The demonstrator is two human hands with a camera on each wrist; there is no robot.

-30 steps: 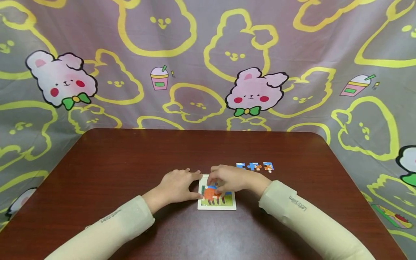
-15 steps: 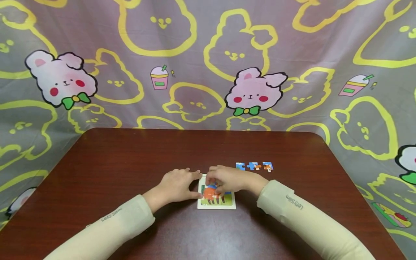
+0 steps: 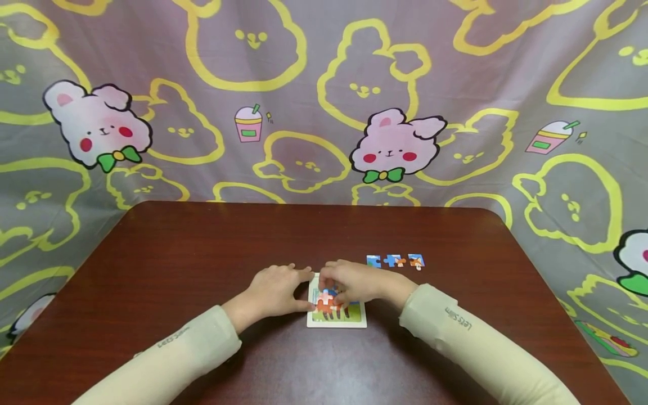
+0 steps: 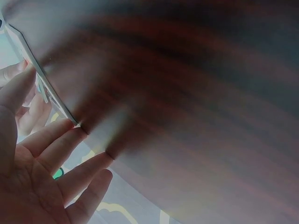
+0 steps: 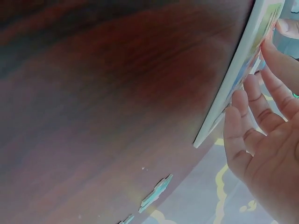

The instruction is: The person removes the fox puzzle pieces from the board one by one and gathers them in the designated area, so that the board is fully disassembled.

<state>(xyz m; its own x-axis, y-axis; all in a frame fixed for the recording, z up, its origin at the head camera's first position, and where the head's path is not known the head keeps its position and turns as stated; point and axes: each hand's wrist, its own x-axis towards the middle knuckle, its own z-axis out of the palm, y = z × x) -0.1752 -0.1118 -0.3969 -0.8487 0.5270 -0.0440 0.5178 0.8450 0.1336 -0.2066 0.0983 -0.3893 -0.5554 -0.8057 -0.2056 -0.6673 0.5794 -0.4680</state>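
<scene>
Both hands (image 3: 314, 289) on puzzle board (image 3: 354, 320); table (image 3: 177, 253) open L/R.

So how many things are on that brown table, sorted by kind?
Puzzle tray: 1
Loose puzzle pieces, to the right of the tray: 3
Hands on the tray: 2, the left hand and the right hand
Total: 6

Left hand (image 3: 275, 289) flat; right hand (image 3: 354, 281) fingers curled.
</scene>
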